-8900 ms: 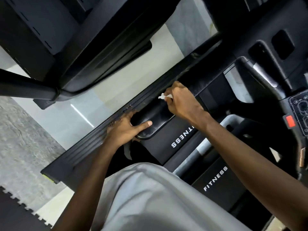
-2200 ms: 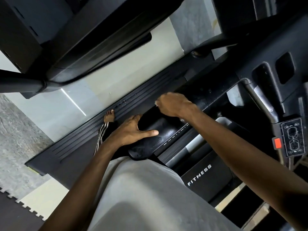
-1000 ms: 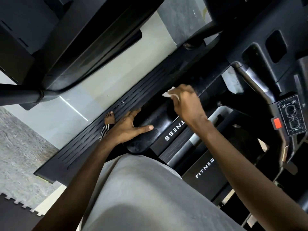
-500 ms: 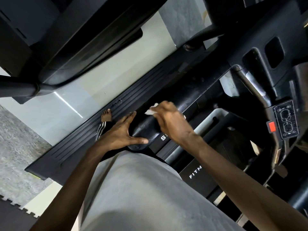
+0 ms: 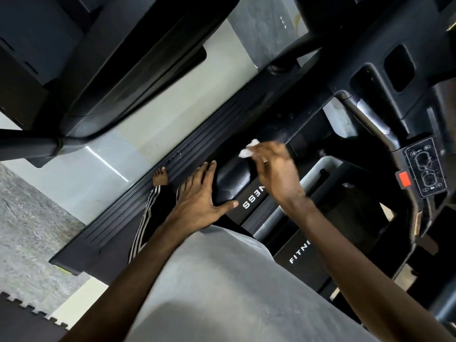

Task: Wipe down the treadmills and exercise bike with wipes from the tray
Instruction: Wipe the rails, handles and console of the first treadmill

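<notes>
Here, wipe (image 5: 248, 149) in right hand (image 5: 276, 174) fingertips, on handrail (image 5: 232, 176)

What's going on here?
A person is wiping a treadmill. The right hand pinches a small white wipe against the glossy black handrail. That hand is blurred, so it is probably mid-stroke. The left hand rests flat on the handrail's near end, fingers straight, apparently bracing.

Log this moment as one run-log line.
phase: wipe-down of treadmill handrail | right hand: pinches white wipe at the rail | left hand: rests on the rail end, fingers straight
</notes>
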{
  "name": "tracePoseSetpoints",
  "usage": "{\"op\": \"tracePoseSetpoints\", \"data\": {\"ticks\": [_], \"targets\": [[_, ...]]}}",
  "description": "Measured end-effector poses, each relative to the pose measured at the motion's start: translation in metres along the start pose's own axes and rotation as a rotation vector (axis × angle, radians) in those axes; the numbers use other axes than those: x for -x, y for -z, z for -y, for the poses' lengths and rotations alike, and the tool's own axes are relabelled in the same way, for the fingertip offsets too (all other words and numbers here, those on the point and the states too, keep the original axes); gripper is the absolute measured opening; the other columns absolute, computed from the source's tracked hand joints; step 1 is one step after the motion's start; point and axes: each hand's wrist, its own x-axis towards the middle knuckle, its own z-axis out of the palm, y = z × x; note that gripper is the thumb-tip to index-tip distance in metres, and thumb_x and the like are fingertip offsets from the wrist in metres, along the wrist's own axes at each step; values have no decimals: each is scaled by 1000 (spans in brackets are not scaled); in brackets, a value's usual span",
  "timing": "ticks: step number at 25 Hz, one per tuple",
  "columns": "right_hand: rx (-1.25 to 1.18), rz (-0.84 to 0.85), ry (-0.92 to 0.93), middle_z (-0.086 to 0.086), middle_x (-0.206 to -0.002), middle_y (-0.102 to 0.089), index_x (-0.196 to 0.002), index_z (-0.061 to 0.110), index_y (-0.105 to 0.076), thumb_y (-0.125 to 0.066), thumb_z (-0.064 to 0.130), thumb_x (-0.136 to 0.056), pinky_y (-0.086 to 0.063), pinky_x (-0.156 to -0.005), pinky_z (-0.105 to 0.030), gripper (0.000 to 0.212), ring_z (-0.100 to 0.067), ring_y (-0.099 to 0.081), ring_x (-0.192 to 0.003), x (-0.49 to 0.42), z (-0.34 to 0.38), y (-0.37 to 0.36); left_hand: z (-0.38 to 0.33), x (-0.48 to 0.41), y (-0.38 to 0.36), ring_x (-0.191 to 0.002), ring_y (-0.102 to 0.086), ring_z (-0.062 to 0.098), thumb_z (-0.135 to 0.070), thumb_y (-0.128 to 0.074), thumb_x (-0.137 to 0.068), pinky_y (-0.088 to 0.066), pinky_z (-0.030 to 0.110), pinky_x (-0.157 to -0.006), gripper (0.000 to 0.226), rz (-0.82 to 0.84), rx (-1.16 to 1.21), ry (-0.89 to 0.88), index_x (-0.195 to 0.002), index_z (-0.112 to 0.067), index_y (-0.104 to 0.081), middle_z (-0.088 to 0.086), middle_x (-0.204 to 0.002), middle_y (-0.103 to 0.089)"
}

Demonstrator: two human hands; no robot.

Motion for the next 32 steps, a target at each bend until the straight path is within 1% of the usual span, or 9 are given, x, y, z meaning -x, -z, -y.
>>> {"op": "tracePoseSetpoints", "data": {"ticks": [2, 4, 8, 11, 16, 20, 24, 28, 32], "targets": [[-34, 73, 160, -3, -114, -67, -117, 12, -73, -56, 8, -99, -48, -98, -28, 24, -21, -60, -105, 20, 11, -13, -6, -1, -11, -148, -28, 27, -83, -50, -72, -11, 44, -121, 116, -89, -113, -5, -160, -18, -13, 9, -163, -26], [-83, 34, 181, 0, -113, -68, -116, 12, -74, -56, 10, -100, -45, -99, -20, 24, -18, -59, -104, 25, 2, -8, -5, -1, -17, -146, -33, 29, -82, -50, -75, -16, 44, -119, 113, -145, -171, -6, -159, -15, -17, 11, -161, -32], [-154, -250, -98, 2, -107, -69, -112, 14, -75, -62, 6, -97, -38, -97, -10, 21, -20, -61, -97, 19, -20, 5, -11, -1, -21, -144, -35, 32, -82, -43, -77, -27, 51, -117, 112, -179, -245, 10, -160, -12, -14, 16, -159, -33], [-230, -215, -122, 1, -103, -66, -108, 14, -74, -64, 7, -96, -37, -93, -7, 17, -17, -61, -93, 41, -14, -11, -18, -5, -26, -143, -37, 33, -82, -43, -75, -32, 59, -114, 112, -187, -242, 54, -159, -12, -16, 16, -157, -36], [-662, -362, -388, -2, -106, -61, -103, 13, -60, -63, 15, -98, -56, -83, -31, 6, -12, -65, -88, 41, -27, -20, -23, -3, -23, -146, -34, 30, -82, -45, -79, -33, 52, -116, 107, -188, -187, 36, -160, -20, -14, 9, -162, -31], [-970, -535, -628, -2, -97, -67, -102, 9, -60, -68, 15, -96, -55, -78, -27, 12, -11, -66, -82, 43, -19, -42, -35, 0, -20, -150, -25, 22, -71, -51, -87, -32, 49, -119, 90, -179, -143, -43, -160, -34, -13, 2, -165, -23], [-1271, -560, -771, 3, -84, -65, -96, 11, -64, -68, 7, -94, -47, -71, -16, 6, 1, -59, -72, 37, -26, -57, -47, -6, -17, -151, -23, 18, -57, -60, -93, -31, 46, -120, 78, -152, -143, -48, -156, -50, -15, 1, -165, -22], [-1384, -557, -918, 4, -77, -62, -88, 17, -62, -68, 8, -93, -49, -72, -23, 11, -4, -58, -70, 14, -41, -71, -66, -27, -19, -151, -24, 11, -50, -62, -94, -29, 37, -121, 76, -175, -158, -64, -157, -45, -20, 0, -163, -29], [-1387, -485, -907, 4, -81, -65, -91, 16, -63, -67, 7, -92, -50, -75, -22, 10, -7, -61, -75, 17, -36, -81, -73, -37, -26, -149, -28, 12, -51, -62, -92, -30, 40, -120, 78, -198, -172, 9, -157, -43, -20, -1, -162, -30]]}}
